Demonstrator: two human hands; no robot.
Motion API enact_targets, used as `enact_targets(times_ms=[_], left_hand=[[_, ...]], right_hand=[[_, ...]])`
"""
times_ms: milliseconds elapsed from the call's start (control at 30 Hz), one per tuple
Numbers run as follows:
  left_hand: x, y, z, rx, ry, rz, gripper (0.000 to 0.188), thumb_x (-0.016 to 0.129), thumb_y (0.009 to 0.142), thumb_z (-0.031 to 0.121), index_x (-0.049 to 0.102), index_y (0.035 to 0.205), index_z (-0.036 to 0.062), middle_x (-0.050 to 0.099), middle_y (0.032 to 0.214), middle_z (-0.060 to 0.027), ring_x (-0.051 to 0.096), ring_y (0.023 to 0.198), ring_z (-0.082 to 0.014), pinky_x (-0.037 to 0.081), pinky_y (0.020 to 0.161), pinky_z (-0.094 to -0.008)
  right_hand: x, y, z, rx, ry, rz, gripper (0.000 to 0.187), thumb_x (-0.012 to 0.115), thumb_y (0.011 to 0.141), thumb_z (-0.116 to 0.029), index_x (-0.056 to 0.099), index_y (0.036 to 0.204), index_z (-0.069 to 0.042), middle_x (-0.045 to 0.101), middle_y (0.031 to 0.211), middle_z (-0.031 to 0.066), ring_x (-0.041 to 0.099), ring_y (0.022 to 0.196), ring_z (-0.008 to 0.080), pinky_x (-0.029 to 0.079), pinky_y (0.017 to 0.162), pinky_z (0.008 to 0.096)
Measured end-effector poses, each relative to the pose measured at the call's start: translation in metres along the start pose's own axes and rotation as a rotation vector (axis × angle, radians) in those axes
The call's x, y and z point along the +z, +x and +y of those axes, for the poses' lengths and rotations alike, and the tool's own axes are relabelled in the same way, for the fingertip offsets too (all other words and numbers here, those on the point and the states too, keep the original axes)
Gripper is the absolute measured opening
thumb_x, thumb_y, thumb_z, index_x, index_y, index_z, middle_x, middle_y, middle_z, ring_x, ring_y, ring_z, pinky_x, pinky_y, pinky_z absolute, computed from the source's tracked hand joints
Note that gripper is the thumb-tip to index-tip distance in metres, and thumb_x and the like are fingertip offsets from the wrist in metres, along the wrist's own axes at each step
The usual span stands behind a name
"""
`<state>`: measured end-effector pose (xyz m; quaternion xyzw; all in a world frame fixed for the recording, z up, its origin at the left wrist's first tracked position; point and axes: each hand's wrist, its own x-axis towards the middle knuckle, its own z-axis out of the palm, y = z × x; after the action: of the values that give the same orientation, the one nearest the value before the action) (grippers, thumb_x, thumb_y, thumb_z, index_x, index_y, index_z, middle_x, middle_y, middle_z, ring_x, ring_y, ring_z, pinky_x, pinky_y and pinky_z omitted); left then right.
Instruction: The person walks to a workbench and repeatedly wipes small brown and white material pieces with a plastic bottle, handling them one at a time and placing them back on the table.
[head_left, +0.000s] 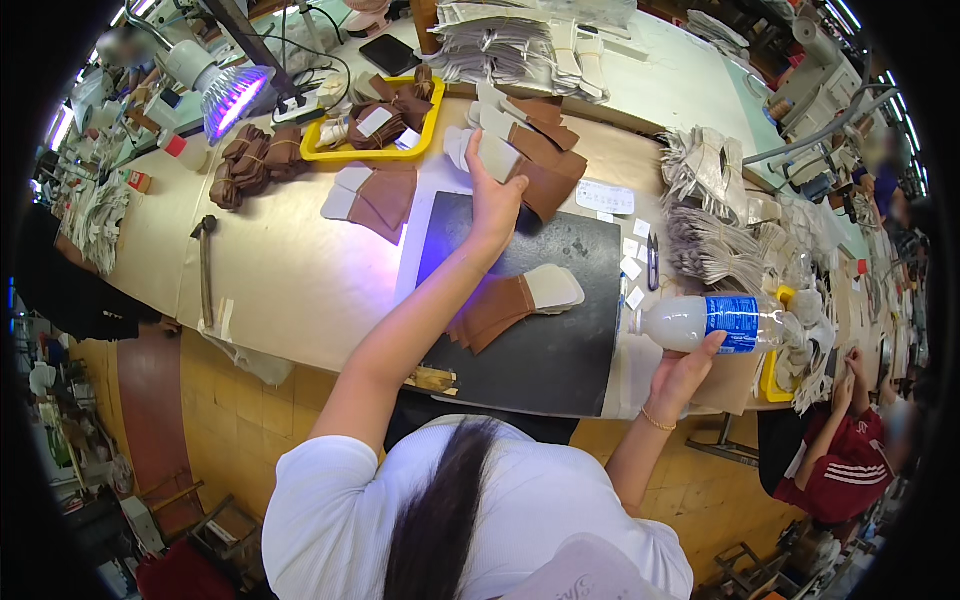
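My right hand (pixel 684 378) is closed around a clear plastic bottle (pixel 732 324) with a blue label and whitish liquid inside, held on its side with the neck to the left. My left hand (pixel 495 205) reaches past the black mat (pixel 585 265) to a fanned row of brown and white cut pieces (pixel 545 165). Its index finger and thumb are spread against these pieces; the other fingers are hidden. Below my left forearm, a small stack of brown pieces with white ends (pixel 500 308) lies on the mat. Further left lies another such stack (pixel 375 200).
A yellow tray (pixel 432 120) holds brown bundles, with more brown bundles (pixel 255 165) beside it. A lit lamp (pixel 235 100) hangs at the left, above a hammer (pixel 206 270). Thread snips (pixel 653 262) and bundled pale strips (pixel 715 245) lie right. Another person (pixel 840 450) sits at right.
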<state>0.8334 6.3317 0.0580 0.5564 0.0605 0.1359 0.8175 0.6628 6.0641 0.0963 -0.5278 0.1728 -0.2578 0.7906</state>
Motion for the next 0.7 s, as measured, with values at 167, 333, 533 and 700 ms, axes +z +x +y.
enact_targets(times_ms=[167, 333, 533, 700], left_hand=[[-0.008, 0.020, -0.008, 0.132, 0.193, 0.205, 0.094, 0.064, 0.073, -0.013, 0.016, 0.150, 0.0126, 0.032, 0.134, -0.0192, 0.038, 0.123, -0.0341, 0.031, 0.108, -0.0430], [-0.037, -0.016, 0.036, 0.366, 0.605, 0.205, 0.078, 0.067, 0.078, -0.001, 0.029, 0.146, 0.0111, 0.038, 0.128, -0.0171, 0.041, 0.117, -0.0318, 0.035, 0.101, -0.0413], [-0.059, -0.110, 0.049, 0.422, 0.942, -0.329, 0.040, 0.073, 0.080, 0.010, 0.061, 0.117, 0.0047, 0.052, 0.106, -0.0137, 0.051, 0.104, -0.0324, 0.042, 0.091, -0.0395], [-0.060, -0.088, 0.045, 0.384, 0.926, -0.375, 0.032, 0.071, 0.080, 0.008, 0.064, 0.111, 0.0043, 0.055, 0.101, -0.0130, 0.056, 0.098, -0.0308, 0.046, 0.086, -0.0376]], right_hand=[[-0.004, 0.001, -0.010, -0.022, -0.022, -0.006, 0.073, 0.054, 0.094, -0.053, 0.037, 0.138, 0.002, 0.050, 0.133, 0.0169, 0.055, 0.118, 0.0283, 0.050, 0.098, 0.0433], [-0.001, 0.003, 0.001, -0.045, -0.008, -0.018, 0.073, 0.061, 0.091, -0.049, 0.038, 0.136, 0.004, 0.053, 0.131, 0.0165, 0.056, 0.117, 0.0287, 0.049, 0.099, 0.0439], [0.049, -0.014, 0.017, -0.152, -0.108, -0.295, 0.079, 0.076, 0.081, -0.045, 0.042, 0.134, 0.003, 0.055, 0.126, 0.0135, 0.058, 0.112, 0.0237, 0.047, 0.099, 0.0391], [0.060, -0.015, 0.033, -0.137, -0.098, -0.378, 0.079, 0.078, 0.079, -0.046, 0.044, 0.132, 0.002, 0.058, 0.119, 0.0110, 0.058, 0.108, 0.0202, 0.045, 0.099, 0.0370]])
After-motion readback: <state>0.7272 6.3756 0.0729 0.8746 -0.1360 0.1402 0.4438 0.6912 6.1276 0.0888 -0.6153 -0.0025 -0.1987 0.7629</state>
